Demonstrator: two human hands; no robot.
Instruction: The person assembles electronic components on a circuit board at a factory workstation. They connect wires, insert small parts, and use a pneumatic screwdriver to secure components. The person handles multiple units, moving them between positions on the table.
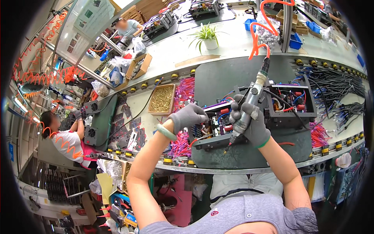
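In my gloved right hand [257, 126] is an air screwdriver [255, 93], tilted with its tip down at the near edge of an open black electronics chassis [210, 143]. An orange air hose [255, 39] runs up from the tool. My left hand [189, 117], in a grey glove, is just left of that chassis with fingertips pinched together; whatever they hold is too small to make out. Circuit boards, red parts and blue wires fill the chassis, partly hidden by my right hand. A second open chassis [292, 111] stands to its right. Both rest on a dark green board [218, 78].
A box of small brass-coloured fasteners [163, 99] lies beyond my left hand. Pink and purple wires [185, 90] flank the board; black cables [337, 84] pile up at right. Rollers [167, 160] line the bench edge. A co-worker [70, 142] works at left. A potted plant [210, 43] stands behind.
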